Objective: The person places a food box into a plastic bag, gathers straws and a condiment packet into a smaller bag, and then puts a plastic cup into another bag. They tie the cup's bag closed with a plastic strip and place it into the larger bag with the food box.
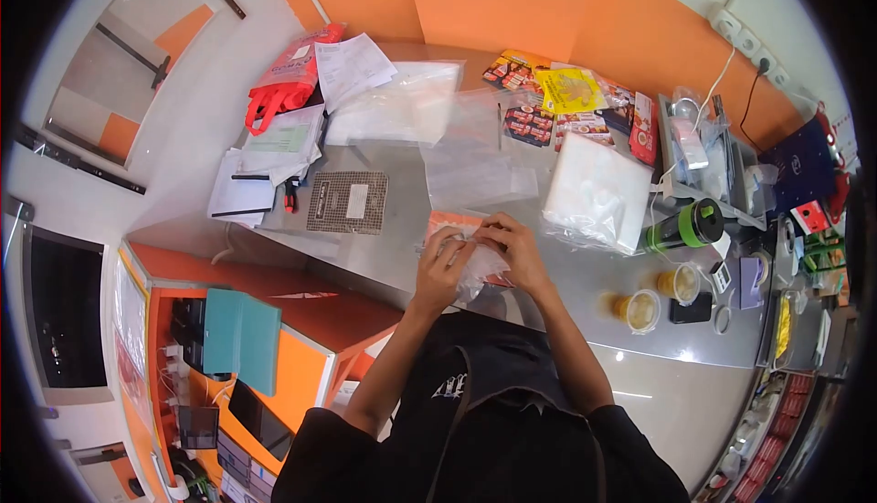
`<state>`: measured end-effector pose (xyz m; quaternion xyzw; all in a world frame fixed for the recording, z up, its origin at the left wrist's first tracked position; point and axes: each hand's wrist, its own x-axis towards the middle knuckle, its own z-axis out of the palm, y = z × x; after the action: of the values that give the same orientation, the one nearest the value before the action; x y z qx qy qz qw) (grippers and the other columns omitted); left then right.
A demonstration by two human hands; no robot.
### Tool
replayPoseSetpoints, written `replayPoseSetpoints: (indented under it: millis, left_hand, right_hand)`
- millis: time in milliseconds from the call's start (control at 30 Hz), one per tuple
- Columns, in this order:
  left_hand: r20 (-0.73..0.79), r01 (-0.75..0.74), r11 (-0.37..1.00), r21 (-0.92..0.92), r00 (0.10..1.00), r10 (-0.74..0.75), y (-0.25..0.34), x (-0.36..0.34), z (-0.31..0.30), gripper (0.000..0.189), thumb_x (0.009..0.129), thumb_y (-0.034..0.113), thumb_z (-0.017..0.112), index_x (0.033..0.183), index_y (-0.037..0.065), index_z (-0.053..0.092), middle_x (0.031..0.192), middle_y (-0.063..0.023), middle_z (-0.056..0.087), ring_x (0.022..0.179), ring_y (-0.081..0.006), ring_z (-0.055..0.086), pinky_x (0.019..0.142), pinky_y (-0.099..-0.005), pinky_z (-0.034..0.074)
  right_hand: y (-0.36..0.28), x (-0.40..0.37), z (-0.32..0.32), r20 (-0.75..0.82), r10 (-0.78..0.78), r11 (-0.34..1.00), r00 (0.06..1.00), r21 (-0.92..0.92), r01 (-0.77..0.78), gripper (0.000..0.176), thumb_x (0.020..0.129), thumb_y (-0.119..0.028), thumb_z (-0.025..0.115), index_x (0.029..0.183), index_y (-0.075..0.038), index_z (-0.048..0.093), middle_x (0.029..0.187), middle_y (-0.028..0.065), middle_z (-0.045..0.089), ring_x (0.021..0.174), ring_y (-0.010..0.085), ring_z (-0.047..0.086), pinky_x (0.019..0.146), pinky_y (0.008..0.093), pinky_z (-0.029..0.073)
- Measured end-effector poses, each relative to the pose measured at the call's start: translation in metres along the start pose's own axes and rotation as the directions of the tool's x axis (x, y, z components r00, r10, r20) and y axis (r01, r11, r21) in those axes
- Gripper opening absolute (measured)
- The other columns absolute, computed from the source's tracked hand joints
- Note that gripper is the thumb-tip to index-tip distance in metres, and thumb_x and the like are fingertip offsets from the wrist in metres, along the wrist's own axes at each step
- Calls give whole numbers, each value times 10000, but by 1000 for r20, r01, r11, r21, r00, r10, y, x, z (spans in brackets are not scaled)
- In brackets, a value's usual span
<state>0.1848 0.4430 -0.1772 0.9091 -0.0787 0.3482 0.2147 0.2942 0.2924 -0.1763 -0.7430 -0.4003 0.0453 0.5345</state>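
At the near edge of the metal table (402, 265), my left hand (444, 267) is closed on a crumpled clear plastic bag (477, 275). My right hand (515, 249) pinches the same plastic from the other side, its fingertips close to those of the left. Beneath both hands lies an orange-red printed sheet or packet (451, 221), mostly covered. What the bag contains, if anything, cannot be made out. Just beyond the hands, thin translucent plastic sheets (470, 169) lie flat on the metal.
Right of my hands sits a stack of clear plastic bags (598, 188), then a green-lidded bottle (685, 226) and two cups of yellowish contents (638, 310). A patterned notebook (347, 202), papers (283, 142) and a red bag (288, 78) lie left. Printed packets (530, 124) are at the back.
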Motion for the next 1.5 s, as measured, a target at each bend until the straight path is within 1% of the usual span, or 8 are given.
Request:
replayPoseSetpoints:
  millis: [267, 467, 567, 667, 767, 967, 1200, 1500]
  left_hand:
    - [215, 229, 961, -153, 957, -193, 10, 21, -16, 348, 741, 8, 636, 1084, -29, 682, 976, -170, 629, 921, -358, 637, 796, -422, 531]
    - [429, 495, 862, -113, 806, -407, 0, 40, -17, 282, 746, 99, 765, 980, -41, 694, 917, -206, 679, 884, -383, 671, 771, -415, 526]
    - [438, 576, 781, -240, 782, -443, -6, 51, -19, 248, 788, 141, 782, 923, -49, 696, 876, -206, 688, 837, -369, 677, 757, -393, 518]
    - [528, 655, 708, -263, 712, -463, -9, 56, -26, 267, 797, 160, 789, 928, -52, 691, 881, -190, 695, 816, -318, 684, 743, -384, 516]
    - [399, 547, 768, -333, 820, -410, -26, 34, -9, 247, 799, 140, 780, 941, -43, 696, 865, -154, 706, 777, -249, 676, 719, -364, 513]
    - [600, 714, 626, -313, 660, -452, -26, 45, -14, 173, 817, 88, 751, 918, -40, 692, 802, -109, 702, 726, -178, 655, 674, -342, 507]
    - [613, 766, 530, -364, 625, -482, -26, 41, -10, 153, 845, 91, 734, 932, -29, 695, 817, -83, 703, 734, -154, 648, 672, -317, 500]
    - [600, 789, 456, -411, 611, -517, -28, 32, -6, 147, 874, 87, 716, 962, -27, 682, 887, -83, 699, 801, -160, 649, 719, -318, 503]
  right_hand:
    - [2, 7, -12, 127, 21, 992, 992, 124, -37, 168, 790, 48, 712, 957, 33, 702, 931, 112, 638, 794, 259, 634, 690, 351, 517]
    - [0, -3, -8, 105, 308, 939, 946, 125, -320, 171, 790, 33, 729, 955, 25, 686, 953, 126, 646, 795, 283, 642, 698, 353, 524]
    - [-26, -16, 0, -260, 220, 976, 940, 52, -213, 226, 790, 10, 741, 1009, -11, 687, 978, 121, 639, 840, 287, 650, 709, 367, 537]
    - [-38, -46, 10, -185, 19, 995, 983, -95, -37, 266, 807, -27, 745, 1064, -34, 675, 995, 110, 625, 903, 286, 648, 736, 379, 545]
    - [-45, -55, 29, -94, -123, 957, 988, -274, 93, 332, 798, -34, 726, 1124, -42, 663, 1003, 103, 611, 934, 281, 637, 749, 385, 541]
    - [-38, -55, 46, -40, -165, 909, 985, -394, 136, 504, 753, 1, 664, 1252, -61, 627, 989, 93, 587, 883, 258, 628, 734, 375, 539]
    - [-42, -49, 63, -372, 83, 995, 925, 78, -58, 304, 870, 42, 656, 1166, -22, 682, 996, 116, 666, 858, 193, 674, 702, 307, 549]
    - [-50, -38, 63, -319, 667, 560, 673, 810, -171, 162, 934, -42, 682, 1076, 5, 619, 901, 77, 731, 739, 129, 694, 598, 221, 506]
